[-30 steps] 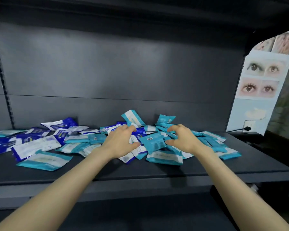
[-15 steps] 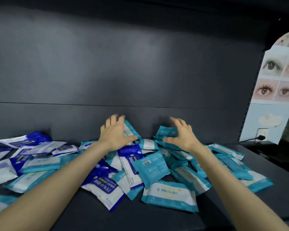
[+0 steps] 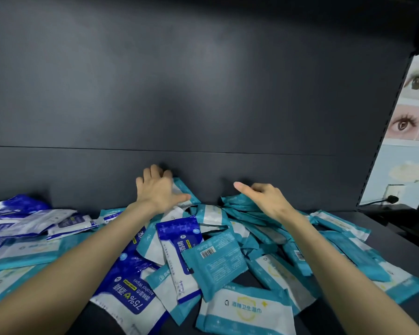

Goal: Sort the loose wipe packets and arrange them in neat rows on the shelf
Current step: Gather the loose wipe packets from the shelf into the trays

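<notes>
Both hands now reach farther across the wipe packets heaped on the shelf below the back panel, the left hand flat and released with fingertips at the panel, the right hand resting on teal packets just before it, its grip impossible to tell.

Past the shelf's right edge stands a poster of close-up eye photographs. Its lower part is pale blue with a cream patch. Below that, a black plug sits in a socket, its cable running left.
</notes>
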`<act>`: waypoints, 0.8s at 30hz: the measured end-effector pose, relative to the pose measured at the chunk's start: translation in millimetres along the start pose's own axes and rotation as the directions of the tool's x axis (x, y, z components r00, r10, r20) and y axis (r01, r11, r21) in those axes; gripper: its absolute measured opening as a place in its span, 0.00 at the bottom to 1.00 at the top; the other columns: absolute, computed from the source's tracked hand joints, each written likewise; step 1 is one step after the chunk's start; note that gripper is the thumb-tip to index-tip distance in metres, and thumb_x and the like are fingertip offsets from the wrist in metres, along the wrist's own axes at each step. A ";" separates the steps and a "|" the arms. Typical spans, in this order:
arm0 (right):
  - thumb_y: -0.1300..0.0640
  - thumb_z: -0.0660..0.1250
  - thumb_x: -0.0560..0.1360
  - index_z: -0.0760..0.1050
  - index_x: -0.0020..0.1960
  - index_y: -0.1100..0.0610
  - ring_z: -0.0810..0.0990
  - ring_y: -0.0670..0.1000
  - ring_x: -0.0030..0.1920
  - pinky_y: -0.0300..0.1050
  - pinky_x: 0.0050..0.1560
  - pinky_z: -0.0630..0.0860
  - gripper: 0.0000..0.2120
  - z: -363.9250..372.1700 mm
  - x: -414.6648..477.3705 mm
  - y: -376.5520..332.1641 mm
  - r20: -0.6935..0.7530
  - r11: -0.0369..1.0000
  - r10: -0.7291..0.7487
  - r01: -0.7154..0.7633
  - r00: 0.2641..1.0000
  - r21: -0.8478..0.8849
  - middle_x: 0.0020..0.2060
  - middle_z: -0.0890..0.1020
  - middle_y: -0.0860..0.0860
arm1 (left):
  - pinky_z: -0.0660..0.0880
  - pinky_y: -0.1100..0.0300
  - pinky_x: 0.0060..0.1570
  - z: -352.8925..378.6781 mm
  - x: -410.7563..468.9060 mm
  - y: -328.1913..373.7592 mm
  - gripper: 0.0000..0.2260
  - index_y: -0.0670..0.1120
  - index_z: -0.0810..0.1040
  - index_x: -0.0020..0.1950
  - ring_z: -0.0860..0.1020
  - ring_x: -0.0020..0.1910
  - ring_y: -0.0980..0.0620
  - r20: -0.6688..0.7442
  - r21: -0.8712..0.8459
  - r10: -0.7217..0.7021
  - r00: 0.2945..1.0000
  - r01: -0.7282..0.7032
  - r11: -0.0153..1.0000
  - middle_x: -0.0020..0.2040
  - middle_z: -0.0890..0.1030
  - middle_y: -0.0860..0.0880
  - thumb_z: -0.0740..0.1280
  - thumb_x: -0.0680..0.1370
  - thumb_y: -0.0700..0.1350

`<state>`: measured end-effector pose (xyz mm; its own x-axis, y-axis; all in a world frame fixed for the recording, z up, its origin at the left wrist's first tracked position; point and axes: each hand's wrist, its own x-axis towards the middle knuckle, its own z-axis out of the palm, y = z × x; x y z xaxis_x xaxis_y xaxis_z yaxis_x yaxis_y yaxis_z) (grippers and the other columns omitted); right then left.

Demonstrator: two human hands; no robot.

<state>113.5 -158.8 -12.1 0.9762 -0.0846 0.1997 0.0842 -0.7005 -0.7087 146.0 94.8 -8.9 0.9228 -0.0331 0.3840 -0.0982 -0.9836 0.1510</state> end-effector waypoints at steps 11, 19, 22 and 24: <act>0.23 0.61 0.58 0.72 0.67 0.53 0.71 0.56 0.66 0.58 0.69 0.64 0.47 9.3 15.5 14.4 0.183 0.983 0.128 -0.101 0.975 -0.151 0.65 0.75 0.51 | 0.71 0.52 0.47 -8.0 -9.7 12.6 0.15 0.42 0.78 0.54 0.76 0.54 0.36 -0.088 -0.321 -0.036 0.995 0.006 0.947 0.53 0.80 0.38 0.67 0.77 0.52; 0.41 0.73 0.68 0.74 0.60 0.57 0.77 0.49 0.53 0.43 0.53 0.71 0.28 -1.9 10.7 25.1 0.177 0.996 0.083 -0.085 0.981 0.003 0.52 0.79 0.49 | 0.70 0.70 0.32 -9.0 -14.9 34.6 0.16 0.40 0.77 0.55 0.77 0.42 0.51 0.044 -0.692 -0.138 0.989 0.130 0.710 0.49 0.80 0.45 0.75 0.72 0.46; 0.41 0.72 0.69 0.73 0.56 0.59 0.76 0.48 0.46 0.44 0.48 0.71 0.26 0.2 12.5 28.3 0.141 0.994 0.096 -0.103 0.985 0.048 0.44 0.79 0.49 | 0.72 0.60 0.40 3.6 -15.4 33.8 0.14 0.42 0.76 0.45 0.78 0.46 0.49 0.213 -0.617 -0.144 0.966 0.247 0.747 0.50 0.81 0.44 0.76 0.70 0.49; 0.37 0.73 0.66 0.68 0.62 0.57 0.76 0.50 0.55 0.46 0.58 0.72 0.34 2.5 12.3 29.2 0.181 0.986 0.155 -0.163 0.971 0.033 0.54 0.77 0.49 | 0.73 0.58 0.42 5.9 -11.7 32.1 0.16 0.44 0.74 0.40 0.79 0.47 0.48 0.311 -0.561 -0.117 0.943 0.281 0.778 0.47 0.81 0.44 0.77 0.68 0.51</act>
<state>128.5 -178.6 -32.1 0.9973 -0.0623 -0.0384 -0.0699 -0.6535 -0.7537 134.2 62.6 -13.9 0.9977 0.0287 0.0617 -0.0261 -0.6755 0.7369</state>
